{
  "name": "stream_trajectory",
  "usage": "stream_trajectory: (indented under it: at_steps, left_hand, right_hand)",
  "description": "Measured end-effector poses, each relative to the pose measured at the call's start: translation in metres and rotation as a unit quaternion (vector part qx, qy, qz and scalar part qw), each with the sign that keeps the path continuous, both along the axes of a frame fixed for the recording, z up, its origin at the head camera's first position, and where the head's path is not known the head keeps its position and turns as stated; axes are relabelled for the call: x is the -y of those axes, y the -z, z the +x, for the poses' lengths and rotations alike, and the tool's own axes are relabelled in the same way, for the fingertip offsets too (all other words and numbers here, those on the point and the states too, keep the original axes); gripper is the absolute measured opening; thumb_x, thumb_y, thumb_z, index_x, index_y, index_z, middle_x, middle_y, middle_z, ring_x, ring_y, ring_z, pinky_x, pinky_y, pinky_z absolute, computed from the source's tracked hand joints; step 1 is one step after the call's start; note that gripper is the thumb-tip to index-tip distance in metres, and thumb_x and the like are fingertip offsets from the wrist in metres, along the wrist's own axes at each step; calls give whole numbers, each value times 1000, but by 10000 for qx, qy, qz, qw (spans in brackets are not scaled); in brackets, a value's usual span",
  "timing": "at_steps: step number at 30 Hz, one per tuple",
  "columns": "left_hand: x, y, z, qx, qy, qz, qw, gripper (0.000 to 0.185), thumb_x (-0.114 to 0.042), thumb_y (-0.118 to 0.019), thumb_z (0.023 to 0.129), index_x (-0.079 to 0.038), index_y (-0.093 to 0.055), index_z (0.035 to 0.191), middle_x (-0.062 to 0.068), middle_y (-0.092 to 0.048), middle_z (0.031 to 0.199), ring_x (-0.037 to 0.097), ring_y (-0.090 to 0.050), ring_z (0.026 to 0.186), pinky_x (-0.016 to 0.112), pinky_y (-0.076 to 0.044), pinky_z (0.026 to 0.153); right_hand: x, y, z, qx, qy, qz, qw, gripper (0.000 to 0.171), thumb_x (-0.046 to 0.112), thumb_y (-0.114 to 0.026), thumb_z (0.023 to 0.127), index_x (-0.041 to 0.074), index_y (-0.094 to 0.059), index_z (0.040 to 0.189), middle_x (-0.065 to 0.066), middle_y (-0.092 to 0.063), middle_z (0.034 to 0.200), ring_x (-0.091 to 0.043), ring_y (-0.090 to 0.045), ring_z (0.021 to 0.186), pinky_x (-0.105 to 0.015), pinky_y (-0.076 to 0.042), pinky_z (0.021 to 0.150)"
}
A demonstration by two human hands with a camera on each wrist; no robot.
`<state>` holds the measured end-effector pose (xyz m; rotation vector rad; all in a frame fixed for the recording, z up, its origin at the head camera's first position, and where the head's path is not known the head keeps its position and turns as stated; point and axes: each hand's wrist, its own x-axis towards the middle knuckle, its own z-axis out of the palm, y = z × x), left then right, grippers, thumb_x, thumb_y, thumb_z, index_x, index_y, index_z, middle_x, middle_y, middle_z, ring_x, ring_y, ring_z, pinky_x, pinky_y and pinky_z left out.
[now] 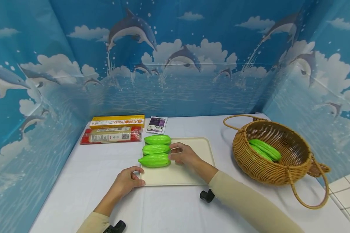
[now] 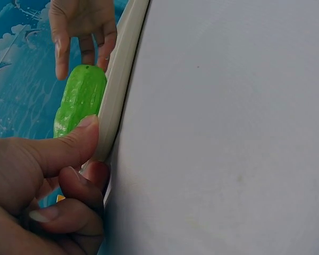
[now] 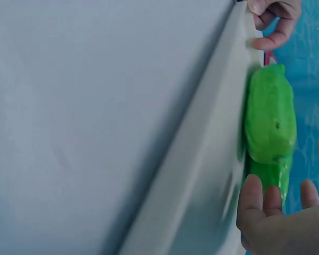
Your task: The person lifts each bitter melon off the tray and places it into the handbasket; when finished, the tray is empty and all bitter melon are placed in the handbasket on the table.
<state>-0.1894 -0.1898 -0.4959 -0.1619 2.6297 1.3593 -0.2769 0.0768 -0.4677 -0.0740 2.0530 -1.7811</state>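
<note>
The right hand point(image 1: 184, 154) rests on the flat cream plastic tray point(image 1: 192, 174), its fingers loosely spread and touching the right end of the nearest glossy green bumpy gourd point(image 1: 155, 160); they do not close round it. The left hand point(image 1: 127, 182) pinches the tray's near left corner, thumb on top of the rim and the other fingers curled beneath.

The tray holds three such gourds in a row along its left edge: the nearest one, a middle one point(image 1: 156, 149) and a far one point(image 1: 157, 139), lying parallel and close together. To the right, well apart, a round woven wicker basket with loop handles point(image 1: 291, 168) holds two more green gourds point(image 1: 265, 149).

The gourds are bright, shiny and wrinkled, tapering at the ends.

In the right wrist view the gourd is blurred and the hand cut off at the frame edge.
</note>
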Motion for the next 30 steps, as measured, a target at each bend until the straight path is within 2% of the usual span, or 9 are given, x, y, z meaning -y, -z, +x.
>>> stream_trajectory:
  at_steps: [10,14,19,25,30]
  left_hand:
    - [-1,-1,1,1,0,18,10000,39,-10,-88,79,-12,-70,113,4,-56,75,17,-49,63,30,-39,56]
    - [0,-2,1,-30,12,13,10000,39,-10,-88,79,-11,-70,113,4,-56,75,17,-49,62,29,-39,55]
    - [0,-3,1,-56,17,17,10000,39,-9,-88,79,-11,-70,113,4,-56,75,17,-48,62,30,-39,55]
    - [0,-2,0,-23,19,2,10000,39,-9,-88,78,-11,-71,113,4,-57,75,17,-49,63,30,-39,56]
    - [0,-4,1,-19,6,-6,10000,39,-10,-88,78,-11,-71,113,4,-57,75,17,-49,64,29,-39,56]
  right_hand:
    - [15,9,9,-24,-140,128,9998,54,9,-82,80,10,-61,130,-11,-59,126,-23,-56,105,-35,-49,80]
    - [19,13,8,-242,-227,203,9992,52,8,-82,81,9,-62,129,-11,-60,126,-24,-57,104,-35,-48,79]
    - [25,16,10,-626,-251,368,9970,46,4,-81,81,6,-64,124,-10,-62,118,-22,-55,99,-32,-48,74]
    - [26,15,12,-740,-167,397,9963,44,1,-83,80,4,-65,120,-10,-61,111,-22,-54,94,-29,-48,74]
    - [24,13,14,-845,-305,497,9947,45,1,-83,79,5,-65,121,-10,-61,112,-22,-55,96,-30,-48,77]
